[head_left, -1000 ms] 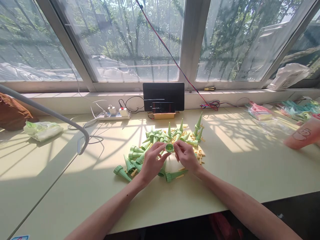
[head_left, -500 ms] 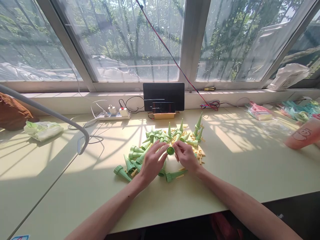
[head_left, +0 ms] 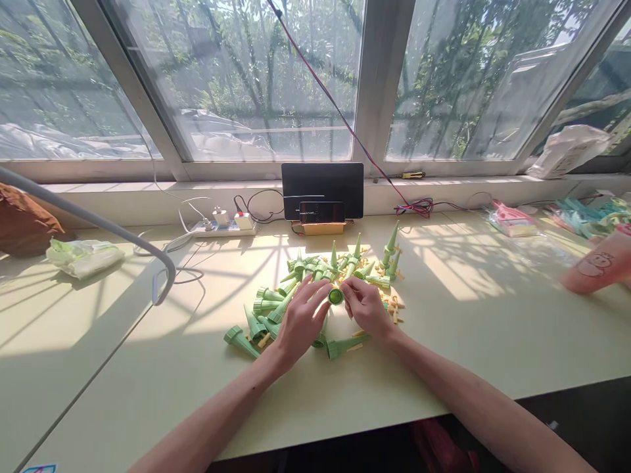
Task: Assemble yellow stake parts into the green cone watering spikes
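Hands, left [head_left: 302, 316] and right [head_left: 367, 307], curl inward at one green cone [head_left: 336, 297].

head-worn | forward and down | hands [head_left: 303, 314] close, centred | windows [head_left: 276, 79] beyond

Tbl [head_left: 473, 348] holds grn cones [head_left: 340, 347] & ylw pcs [head_left: 395, 307].

The tabletop [head_left: 468, 322] leaves room to pass between the green plastic spikes [head_left: 240, 339] and the tilted pink cup [head_left: 591, 268] at right. Straight ahead, upright spikes [head_left: 391, 244] and a black screen [head_left: 320, 180] block the way; a curved gray tube [head_left: 98, 216] overhangs the left.
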Action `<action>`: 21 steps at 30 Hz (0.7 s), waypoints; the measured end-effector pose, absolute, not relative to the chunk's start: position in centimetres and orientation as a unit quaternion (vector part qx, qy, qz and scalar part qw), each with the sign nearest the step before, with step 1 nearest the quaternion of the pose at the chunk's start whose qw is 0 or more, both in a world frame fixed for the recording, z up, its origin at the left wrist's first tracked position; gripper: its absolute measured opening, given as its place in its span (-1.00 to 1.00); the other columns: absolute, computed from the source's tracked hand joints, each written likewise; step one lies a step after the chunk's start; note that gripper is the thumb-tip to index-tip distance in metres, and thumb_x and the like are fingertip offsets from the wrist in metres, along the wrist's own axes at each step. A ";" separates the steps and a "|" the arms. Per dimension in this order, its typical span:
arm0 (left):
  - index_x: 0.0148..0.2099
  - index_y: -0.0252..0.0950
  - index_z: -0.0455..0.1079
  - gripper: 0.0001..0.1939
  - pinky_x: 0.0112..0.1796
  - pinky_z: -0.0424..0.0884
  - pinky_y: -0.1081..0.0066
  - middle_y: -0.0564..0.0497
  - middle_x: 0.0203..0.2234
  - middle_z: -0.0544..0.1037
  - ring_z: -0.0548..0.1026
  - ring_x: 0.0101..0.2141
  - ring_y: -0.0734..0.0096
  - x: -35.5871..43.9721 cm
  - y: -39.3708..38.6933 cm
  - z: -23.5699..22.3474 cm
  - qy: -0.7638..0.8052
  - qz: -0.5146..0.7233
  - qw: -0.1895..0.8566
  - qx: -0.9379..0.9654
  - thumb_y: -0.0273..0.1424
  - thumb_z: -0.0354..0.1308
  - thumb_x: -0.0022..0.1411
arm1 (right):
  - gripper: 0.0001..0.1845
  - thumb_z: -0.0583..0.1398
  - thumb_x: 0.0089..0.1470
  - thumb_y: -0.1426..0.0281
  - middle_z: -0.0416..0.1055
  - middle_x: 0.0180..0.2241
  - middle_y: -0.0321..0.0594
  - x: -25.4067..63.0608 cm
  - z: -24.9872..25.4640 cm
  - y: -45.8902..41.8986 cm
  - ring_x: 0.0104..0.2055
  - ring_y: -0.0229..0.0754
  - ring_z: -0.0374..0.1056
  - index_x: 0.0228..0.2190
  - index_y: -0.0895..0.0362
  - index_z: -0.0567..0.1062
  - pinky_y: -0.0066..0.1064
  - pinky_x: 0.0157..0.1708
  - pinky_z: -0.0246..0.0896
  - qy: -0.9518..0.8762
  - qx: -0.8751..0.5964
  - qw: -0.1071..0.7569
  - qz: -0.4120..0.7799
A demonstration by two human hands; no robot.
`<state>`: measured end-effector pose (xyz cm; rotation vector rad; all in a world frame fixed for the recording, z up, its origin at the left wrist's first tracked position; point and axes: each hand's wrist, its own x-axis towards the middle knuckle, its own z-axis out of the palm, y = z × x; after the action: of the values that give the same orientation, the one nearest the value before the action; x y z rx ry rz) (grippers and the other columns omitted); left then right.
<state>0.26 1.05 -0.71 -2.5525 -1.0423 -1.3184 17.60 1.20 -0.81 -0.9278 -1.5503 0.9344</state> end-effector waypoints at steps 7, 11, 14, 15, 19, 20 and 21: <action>-0.02 -0.27 0.42 -0.78 -0.34 0.45 0.43 -0.04 -0.28 0.52 0.49 -0.36 0.44 0.8 0.4 0.1 -0.424 -0.462 -0.070 -0.775 -0.41 0.05 0.33 | -0.69 0.07 0.27 0.19 0.12 -0.64 -0.42 17.8 -0.7 1.3 -0.65 -0.35 0.09 -0.44 0.11 0.32 -0.48 -0.66 -0.03 -0.632 -0.398 0.550 0.373; -0.45 -0.34 0.46 -0.57 -0.50 0.28 0.50 0.05 -0.62 0.42 0.36 -0.57 0.52 1.0 0.2 0.8 -0.484 -0.460 -0.180 -0.722 -0.24 -0.03 0.38 | -0.68 0.07 0.28 0.19 0.10 -0.63 -0.42 17.8 -0.8 1.3 -0.65 -0.36 0.08 -0.45 0.11 0.30 -0.48 -0.66 -0.04 -0.633 -0.399 0.552 0.368; -0.58 -0.35 0.44 -0.41 -0.53 0.22 0.49 0.07 -0.73 0.36 0.31 -0.65 0.55 1.1 0.2 0.9 -0.502 -0.448 -0.273 -0.688 -0.15 -0.09 0.38 | -0.68 0.07 0.27 0.19 0.11 -0.61 -0.41 17.7 -0.8 1.3 -0.64 -0.37 0.08 -0.46 0.11 0.30 -0.49 -0.65 -0.02 -0.643 -0.394 0.545 0.366; -0.58 -0.35 0.46 -0.39 -0.54 0.21 0.49 0.06 -0.74 0.36 0.30 -0.66 0.55 1.2 0.2 0.9 -0.503 -0.447 -0.301 -0.676 -0.12 -0.10 0.38 | -0.69 0.07 0.27 0.20 0.11 -0.62 -0.42 17.7 -0.8 1.2 -0.64 -0.37 0.07 -0.45 0.11 0.29 -0.49 -0.65 -0.02 -0.647 -0.393 0.542 0.365; -0.64 -0.34 0.42 -0.34 -0.54 0.21 0.50 0.07 -0.80 0.32 0.29 -0.68 0.54 1.2 0.2 0.8 -0.501 -0.433 -0.357 -0.659 -0.08 -0.11 0.37 | -0.69 0.06 0.27 0.21 0.12 -0.65 -0.42 17.5 -0.7 1.0 -0.65 -0.36 0.06 -0.46 0.10 0.28 -0.49 -0.64 -0.01 -0.667 -0.391 0.525 0.357; -0.68 -0.34 0.38 -0.32 -0.53 0.22 0.50 0.08 -0.82 0.28 0.29 -0.68 0.54 1.2 0.3 0.7 -0.500 -0.431 -0.356 -0.662 -0.08 -0.11 0.37 | -0.69 0.06 0.27 0.21 0.12 -0.65 -0.42 17.5 -0.7 1.0 -0.65 -0.35 0.06 -0.47 0.10 0.28 -0.49 -0.64 -0.01 -0.672 -0.391 0.520 0.353; -0.70 -0.33 0.36 -0.31 -0.55 0.19 0.49 0.09 -0.84 0.24 0.25 -0.71 0.55 1.2 0.3 0.7 -0.499 -0.428 -0.353 -0.666 -0.07 -0.12 0.36 | -0.69 0.06 0.27 0.21 0.12 -0.66 -0.42 17.5 -0.7 1.0 -0.65 -0.35 0.06 -0.47 0.10 0.28 -0.49 -0.64 0.00 -0.677 -0.390 0.517 0.350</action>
<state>1.20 0.27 0.70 -2.7483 -2.0623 -1.7657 17.49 0.97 -0.74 -0.9371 -1.6249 0.8413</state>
